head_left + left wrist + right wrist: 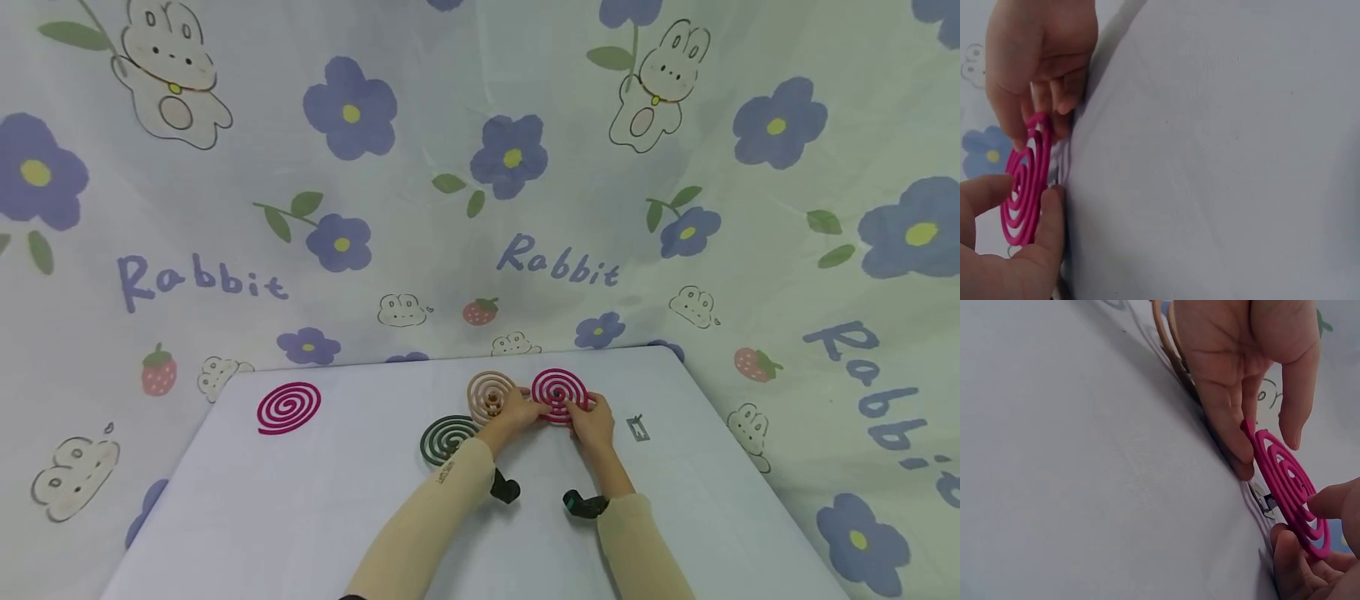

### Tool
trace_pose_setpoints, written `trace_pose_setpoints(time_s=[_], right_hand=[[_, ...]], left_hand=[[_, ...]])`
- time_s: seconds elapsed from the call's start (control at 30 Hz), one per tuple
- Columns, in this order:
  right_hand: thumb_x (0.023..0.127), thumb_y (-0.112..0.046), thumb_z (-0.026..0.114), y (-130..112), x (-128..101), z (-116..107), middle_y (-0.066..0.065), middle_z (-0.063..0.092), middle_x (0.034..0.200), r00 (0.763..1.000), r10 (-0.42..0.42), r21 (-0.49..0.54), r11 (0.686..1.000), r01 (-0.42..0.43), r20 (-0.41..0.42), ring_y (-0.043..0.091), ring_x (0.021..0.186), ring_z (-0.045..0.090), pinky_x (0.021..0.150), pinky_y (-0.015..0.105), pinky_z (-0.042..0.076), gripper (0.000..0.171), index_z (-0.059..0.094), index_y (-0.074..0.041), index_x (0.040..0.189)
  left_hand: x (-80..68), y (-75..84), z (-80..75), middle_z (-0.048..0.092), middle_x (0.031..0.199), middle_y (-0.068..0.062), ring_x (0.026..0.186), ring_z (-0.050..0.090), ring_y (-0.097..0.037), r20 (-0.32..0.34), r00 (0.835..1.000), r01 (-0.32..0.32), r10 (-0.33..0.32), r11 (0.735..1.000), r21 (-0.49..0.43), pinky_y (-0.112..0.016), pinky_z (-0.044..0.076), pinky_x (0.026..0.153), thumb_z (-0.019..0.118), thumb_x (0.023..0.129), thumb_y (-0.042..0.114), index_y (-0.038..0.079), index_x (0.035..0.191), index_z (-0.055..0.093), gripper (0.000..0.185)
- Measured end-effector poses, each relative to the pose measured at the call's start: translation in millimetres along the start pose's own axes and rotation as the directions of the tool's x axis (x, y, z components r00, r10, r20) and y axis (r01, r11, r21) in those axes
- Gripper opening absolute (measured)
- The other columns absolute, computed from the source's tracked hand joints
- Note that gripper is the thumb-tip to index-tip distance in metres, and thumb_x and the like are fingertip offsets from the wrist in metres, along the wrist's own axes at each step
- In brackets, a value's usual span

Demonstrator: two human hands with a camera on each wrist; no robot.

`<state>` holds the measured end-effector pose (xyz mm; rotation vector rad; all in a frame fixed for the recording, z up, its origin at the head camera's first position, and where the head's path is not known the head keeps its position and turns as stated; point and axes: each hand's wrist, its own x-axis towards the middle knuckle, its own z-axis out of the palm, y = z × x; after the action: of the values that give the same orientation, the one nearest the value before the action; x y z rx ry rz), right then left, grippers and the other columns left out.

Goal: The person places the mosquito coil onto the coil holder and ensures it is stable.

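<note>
A magenta spiral coil (558, 392) lies at the far middle of the white-clothed table (300, 500), and both hands pinch it. My left hand (517, 412) holds its left rim between thumb and fingers. My right hand (592, 421) grips the right rim. In the left wrist view the magenta coil (1022, 194) sits between my left hand (1041, 237) below and my right hand (1041, 94) above. In the right wrist view the magenta coil (1288, 481) looks raised a little off the cloth, between my left hand (1241, 381) and my right hand (1316, 556).
A tan coil (491, 392) lies just left of the held one, and a dark green coil (448, 439) is nearer, beside my left forearm. Another magenta coil (288, 407) rests at the far left. A small metal stand (637, 427) lies right of my right hand. Patterned fabric hangs behind.
</note>
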<state>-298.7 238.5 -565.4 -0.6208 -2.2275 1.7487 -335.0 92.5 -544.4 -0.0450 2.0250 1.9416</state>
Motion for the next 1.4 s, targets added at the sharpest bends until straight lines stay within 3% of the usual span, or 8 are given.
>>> trace_pose_setpoints(time_s=[0.33,0.7,0.8,1.0,1.23,1.4], right_hand=[[0.090,-0.017,0.068,4,-12,-10,0.029,0.060,0.112,0.997,-0.072,-0.096,0.993,0.074,0.022,0.014,0.064,0.064,0.051,0.022,0.052,0.056,0.042,0.006,0.134],[0.088,-0.017,0.070,6,-31,-21,0.028,0.057,0.119,0.995,-0.082,-0.195,0.977,0.092,0.055,0.032,0.090,0.063,0.066,0.026,0.055,0.049,0.049,0.006,0.126],[0.088,-0.017,0.070,6,-37,-21,0.025,0.059,0.113,0.993,-0.087,-0.199,0.975,0.102,0.080,0.027,0.085,0.063,0.064,0.025,0.053,0.043,0.053,0.005,0.120],[0.089,-0.016,0.069,6,-52,-16,0.014,0.063,0.094,0.982,-0.093,-0.129,0.985,0.115,0.163,0.015,0.065,0.059,0.054,0.024,0.050,0.031,0.059,0.003,0.112],[0.089,-0.013,0.069,3,-73,-5,0.007,0.062,0.081,0.964,-0.114,-0.117,0.982,0.145,0.241,0.016,0.058,0.057,0.048,0.025,0.049,0.022,0.063,0.002,0.103],[0.088,-0.012,0.070,-2,-86,4,0.005,0.063,0.074,0.935,-0.162,-0.107,0.973,0.204,0.316,0.015,0.051,0.055,0.045,0.025,0.047,0.017,0.065,0.000,0.098]], left_hand=[[-17.5,6.6,-6.2,0.051,0.119,-0.025,0.090,0.064,-0.025,0.020,1.000,0.012,-0.012,1.000,0.002,-0.030,0.056,0.077,0.072,0.084,0.000,-0.015,0.135,0.035,0.065],[-37.5,7.0,-12.8,0.061,0.097,-0.016,0.079,0.062,-0.020,0.050,0.998,-0.050,0.049,0.999,0.019,-0.029,0.054,0.072,0.071,0.083,-0.001,-0.013,0.133,0.037,0.061],[-41.5,5.2,-16.4,0.062,0.094,-0.015,0.076,0.060,-0.017,0.070,0.996,-0.058,0.060,0.998,-0.033,-0.028,0.054,0.071,0.070,0.083,-0.003,-0.013,0.132,0.038,0.059],[-50.1,-1.2,-24.2,0.062,0.095,-0.016,0.076,0.060,-0.016,0.108,0.987,-0.111,0.117,0.992,-0.052,-0.029,0.056,0.072,0.068,0.083,-0.006,-0.015,0.127,0.046,0.051],[-63.9,-13.2,-34.5,0.067,0.093,-0.014,0.081,0.064,-0.016,0.180,0.971,-0.140,0.157,0.985,-0.099,-0.031,0.056,0.077,0.064,0.087,-0.004,-0.017,0.123,0.051,0.041],[-75.9,-24.8,-45.4,0.067,0.091,-0.015,0.082,0.066,-0.018,0.224,0.960,-0.141,0.167,0.982,-0.125,-0.034,0.056,0.080,0.061,0.090,-0.003,-0.018,0.117,0.055,0.032]])
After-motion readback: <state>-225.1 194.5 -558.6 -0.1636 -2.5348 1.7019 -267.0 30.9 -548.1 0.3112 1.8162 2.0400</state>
